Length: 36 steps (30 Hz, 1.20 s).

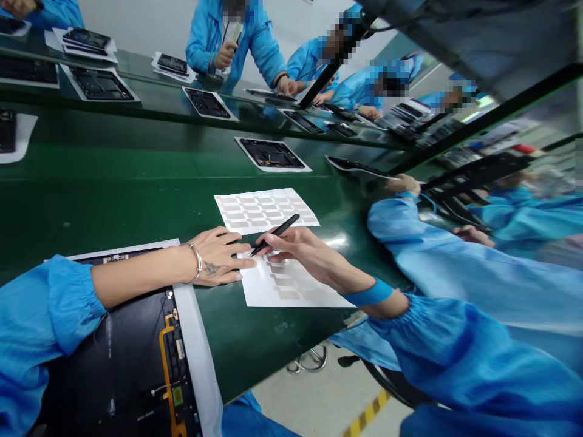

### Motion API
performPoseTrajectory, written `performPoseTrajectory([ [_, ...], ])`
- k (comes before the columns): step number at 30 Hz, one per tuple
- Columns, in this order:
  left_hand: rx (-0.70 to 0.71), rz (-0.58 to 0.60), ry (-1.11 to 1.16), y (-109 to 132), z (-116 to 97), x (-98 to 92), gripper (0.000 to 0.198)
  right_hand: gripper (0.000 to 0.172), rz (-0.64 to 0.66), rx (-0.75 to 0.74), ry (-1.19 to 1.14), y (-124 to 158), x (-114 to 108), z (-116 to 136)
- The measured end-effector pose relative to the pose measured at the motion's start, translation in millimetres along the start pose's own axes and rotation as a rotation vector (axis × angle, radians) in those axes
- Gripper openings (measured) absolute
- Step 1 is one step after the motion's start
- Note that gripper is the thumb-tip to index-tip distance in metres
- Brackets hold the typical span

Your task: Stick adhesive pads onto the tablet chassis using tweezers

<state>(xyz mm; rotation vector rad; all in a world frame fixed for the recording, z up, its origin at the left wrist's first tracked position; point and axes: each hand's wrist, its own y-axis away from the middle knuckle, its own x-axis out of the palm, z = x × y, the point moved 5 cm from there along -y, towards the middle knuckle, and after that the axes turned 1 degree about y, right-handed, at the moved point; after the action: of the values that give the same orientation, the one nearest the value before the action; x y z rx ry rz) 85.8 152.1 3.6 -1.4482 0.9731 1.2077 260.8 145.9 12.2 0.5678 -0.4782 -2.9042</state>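
Note:
My right hand (303, 247) grips black tweezers (280, 232), their tip pointing down at the upper left corner of a white sheet of stickers (259, 291). Rows of grey rectangular stickers show on that sheet, partly covered by my right hand and wrist. My left hand (218, 258) lies flat with fingers spread, its fingertips at the sheet's left edge. Behind both hands lies a second sticker sheet (266, 209). Under my left forearm rests a black device housing (132, 358) with an orange flex cable, on white paper (200, 346).
Other device housings on paper (273, 153) stand along the green bench (113, 158) and its raised shelf. Co-workers in blue (228, 42) sit opposite. To my right, a neighbour's sleeve (396, 224) comes close. The bench's front edge runs below the sticker sheet.

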Motion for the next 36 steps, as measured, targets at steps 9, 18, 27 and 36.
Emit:
performPoseTrajectory([
  [9, -0.003, -0.012, -0.018, 1, -2, 0.8, 0.036, 0.041, -0.031, -0.028, 0.009, -3, 2, 4],
  [18, -0.027, 0.032, -0.070, -7, -2, 10.0, 0.042, 0.038, -0.165, -0.137, -0.142, 3, 2, 11],
  [27, -0.351, 0.133, -0.174, 93, 12, -44.3, 0.034, 0.032, -0.222, -0.343, -0.150, 36, 0, 55],
  [36, -0.678, 0.138, -0.082, 196, 7, -49.2, 0.026, 0.046, 0.138, -0.370, -0.055, -14, 127, 78],
])
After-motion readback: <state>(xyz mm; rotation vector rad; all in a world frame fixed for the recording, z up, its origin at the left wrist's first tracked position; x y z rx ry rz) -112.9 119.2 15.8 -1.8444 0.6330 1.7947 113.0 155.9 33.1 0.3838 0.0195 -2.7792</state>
